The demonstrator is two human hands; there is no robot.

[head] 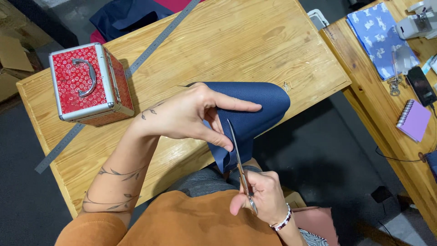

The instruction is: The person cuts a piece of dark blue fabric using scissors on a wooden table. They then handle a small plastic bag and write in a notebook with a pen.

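The left hand point(184, 116) is pinching a folded piece of navy blue fabric point(255, 107) between thumb and forefinger, holding it taut at the near edge of the wooden table point(236, 45), where the cloth is hanging partly over the rim toward six o'clock. The right hand point(261, 200) is clenched around the handles of a pair of scissors point(239, 159), whose blades are pointing toward twelve o'clock and are lying against the fabric just beside the left thumb.

The cloth is looking light, thin and limp: it is folding over itself in a soft curve and drooping off the table edge, so it is likely to sag away from the blades unless it is kept stretched. Its weave is looking tight and slightly smooth, so it may be slipping between the fingers. The best hold seems to be close to the cutting line, as the left hand is doing, with fingertips staying clear of the blades.

At ten o'clock from the hands a red patterned case point(88, 84) with metal edging is standing on the table, touching a long steel ruler point(154, 43) that is running diagonally. At two o'clock, on a second table, a light blue printed cloth point(380, 38) is lying.
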